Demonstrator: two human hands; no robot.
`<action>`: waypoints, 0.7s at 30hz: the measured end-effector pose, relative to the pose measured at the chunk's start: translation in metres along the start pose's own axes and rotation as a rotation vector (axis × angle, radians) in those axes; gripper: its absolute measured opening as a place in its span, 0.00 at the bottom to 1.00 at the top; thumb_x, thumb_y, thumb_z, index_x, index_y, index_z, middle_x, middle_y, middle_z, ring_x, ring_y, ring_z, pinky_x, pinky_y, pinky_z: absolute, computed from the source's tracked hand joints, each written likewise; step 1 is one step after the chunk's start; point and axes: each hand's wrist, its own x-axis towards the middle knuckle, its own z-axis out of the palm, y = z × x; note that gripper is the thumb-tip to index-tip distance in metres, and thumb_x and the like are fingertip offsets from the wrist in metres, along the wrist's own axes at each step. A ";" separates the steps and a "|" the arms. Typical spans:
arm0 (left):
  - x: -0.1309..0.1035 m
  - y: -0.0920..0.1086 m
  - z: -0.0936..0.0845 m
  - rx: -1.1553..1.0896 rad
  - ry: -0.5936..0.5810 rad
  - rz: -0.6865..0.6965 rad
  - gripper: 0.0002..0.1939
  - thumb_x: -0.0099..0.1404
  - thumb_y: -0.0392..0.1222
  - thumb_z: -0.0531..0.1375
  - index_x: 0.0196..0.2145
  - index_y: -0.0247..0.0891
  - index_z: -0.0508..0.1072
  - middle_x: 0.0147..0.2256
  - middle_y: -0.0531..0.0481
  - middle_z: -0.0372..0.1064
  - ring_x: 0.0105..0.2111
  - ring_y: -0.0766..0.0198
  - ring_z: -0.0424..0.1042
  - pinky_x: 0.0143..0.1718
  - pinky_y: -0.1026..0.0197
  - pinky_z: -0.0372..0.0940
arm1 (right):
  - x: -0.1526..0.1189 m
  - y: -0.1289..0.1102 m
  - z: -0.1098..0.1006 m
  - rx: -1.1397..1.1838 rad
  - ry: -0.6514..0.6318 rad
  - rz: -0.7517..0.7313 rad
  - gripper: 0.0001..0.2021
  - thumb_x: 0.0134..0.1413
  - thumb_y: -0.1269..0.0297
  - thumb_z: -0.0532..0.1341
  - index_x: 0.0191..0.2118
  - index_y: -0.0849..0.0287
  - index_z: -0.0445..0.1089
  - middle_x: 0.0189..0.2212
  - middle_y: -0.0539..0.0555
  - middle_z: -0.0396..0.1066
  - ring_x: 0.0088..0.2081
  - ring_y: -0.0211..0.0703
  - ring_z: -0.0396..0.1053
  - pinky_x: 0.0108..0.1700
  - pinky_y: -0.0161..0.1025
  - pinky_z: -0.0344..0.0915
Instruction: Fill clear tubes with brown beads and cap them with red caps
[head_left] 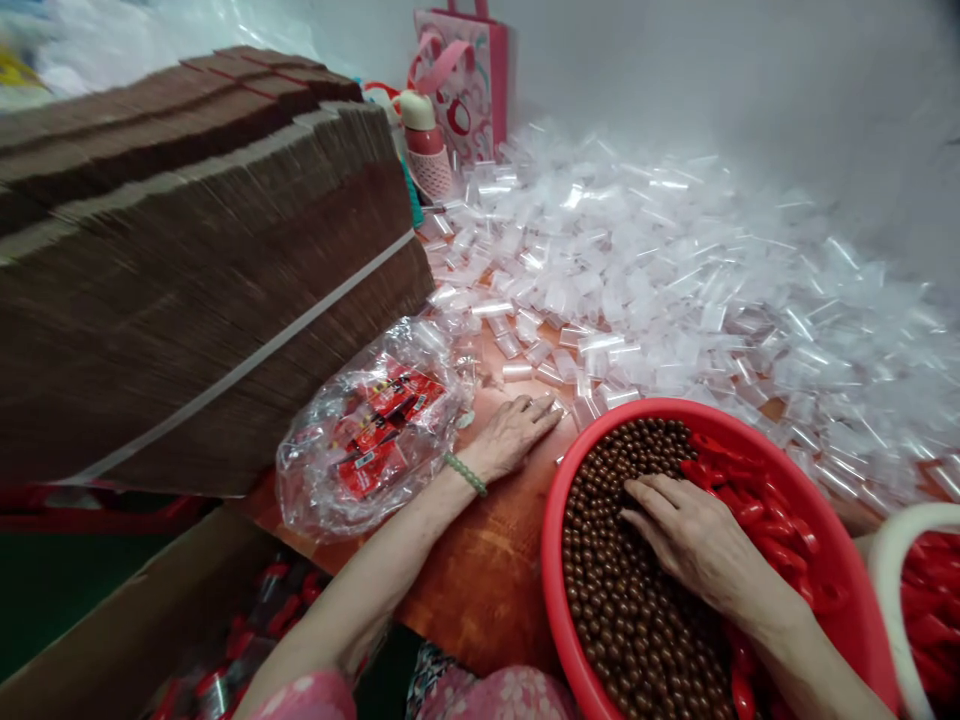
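Note:
My left hand point(521, 432), with a green bead bracelet point(466, 474) at the wrist, lies palm down on the orange-brown tabletop point(480, 580). Its fingers are stretched out, and the tips reach the nearest clear plastic tubes point(589, 408). My right hand point(690, 535) is inside a red basin point(553, 560), its fingertips touching a mass of small brown balls point(630, 620). Thumb and fingers there are slightly apart, and no ball shows between them. Shiny red plastic pieces point(776, 520) fill the basin's right side, partly hidden under my right forearm.
A big heap of clear tubes point(637, 250) spreads to the back wall. Strapped brown cardboard point(225, 290) stands at left, beside a clear bag of red packets point(375, 430). A bottle point(424, 140) and pink bag point(469, 90) stand behind. A white-rimmed tub point(892, 570) is at right.

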 end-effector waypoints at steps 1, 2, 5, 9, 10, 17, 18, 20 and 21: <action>0.000 0.002 0.001 -0.019 0.022 -0.012 0.32 0.57 0.22 0.53 0.58 0.38 0.64 0.61 0.39 0.59 0.56 0.52 0.62 0.57 0.47 0.61 | 0.000 0.002 -0.001 0.000 -0.007 0.014 0.12 0.66 0.64 0.55 0.48 0.62 0.71 0.41 0.61 0.76 0.38 0.48 0.76 0.41 0.45 0.74; -0.001 0.004 0.002 -0.039 0.045 -0.026 0.30 0.57 0.22 0.53 0.56 0.37 0.66 0.59 0.39 0.62 0.55 0.52 0.63 0.56 0.48 0.62 | 0.000 0.004 -0.002 0.001 -0.012 0.029 0.11 0.65 0.65 0.55 0.48 0.62 0.70 0.41 0.60 0.76 0.38 0.48 0.76 0.41 0.45 0.74; -0.008 0.007 0.003 -0.091 0.117 -0.092 0.21 0.61 0.25 0.50 0.50 0.35 0.68 0.48 0.40 0.69 0.49 0.56 0.67 0.52 0.53 0.64 | -0.001 0.010 -0.004 0.019 -0.025 0.064 0.11 0.65 0.65 0.55 0.48 0.61 0.70 0.42 0.60 0.76 0.40 0.47 0.76 0.43 0.45 0.74; -0.019 0.012 0.002 -0.129 0.172 -0.182 0.15 0.64 0.28 0.49 0.45 0.33 0.68 0.41 0.42 0.69 0.42 0.58 0.68 0.45 0.56 0.66 | -0.003 0.011 -0.004 0.067 -0.039 0.070 0.11 0.65 0.65 0.55 0.49 0.61 0.69 0.43 0.59 0.75 0.41 0.47 0.75 0.45 0.45 0.74; -0.020 0.014 0.002 -0.135 0.171 -0.190 0.14 0.64 0.29 0.50 0.45 0.33 0.68 0.41 0.42 0.69 0.42 0.58 0.68 0.45 0.56 0.65 | -0.003 0.011 -0.004 0.074 -0.039 0.071 0.11 0.65 0.65 0.55 0.49 0.61 0.69 0.43 0.59 0.75 0.41 0.47 0.75 0.45 0.45 0.74; -0.016 0.042 0.011 -0.148 0.157 -0.306 0.10 0.65 0.43 0.56 0.43 0.36 0.67 0.40 0.43 0.70 0.39 0.57 0.70 0.41 0.58 0.65 | -0.008 0.012 -0.002 0.052 -0.002 0.066 0.11 0.66 0.65 0.55 0.50 0.60 0.68 0.44 0.59 0.75 0.41 0.47 0.75 0.46 0.46 0.74; -0.014 0.045 0.012 -0.146 0.157 -0.337 0.11 0.65 0.45 0.56 0.42 0.36 0.67 0.40 0.42 0.70 0.39 0.56 0.70 0.41 0.57 0.65 | -0.008 0.012 -0.001 0.043 -0.006 0.066 0.11 0.66 0.65 0.55 0.50 0.60 0.68 0.43 0.59 0.75 0.41 0.47 0.75 0.45 0.46 0.74; -0.011 0.050 0.015 -0.141 0.153 -0.393 0.11 0.65 0.46 0.56 0.40 0.35 0.67 0.39 0.40 0.70 0.39 0.52 0.70 0.41 0.54 0.65 | -0.008 0.012 -0.001 0.023 -0.016 0.066 0.11 0.66 0.65 0.54 0.49 0.61 0.69 0.42 0.59 0.75 0.40 0.48 0.75 0.43 0.47 0.74; -0.009 0.050 0.017 -0.143 0.151 -0.416 0.10 0.65 0.45 0.56 0.40 0.35 0.67 0.38 0.40 0.70 0.40 0.51 0.70 0.41 0.53 0.64 | -0.007 0.012 -0.001 0.016 -0.021 0.065 0.11 0.66 0.65 0.54 0.49 0.61 0.69 0.42 0.59 0.75 0.39 0.49 0.75 0.43 0.48 0.75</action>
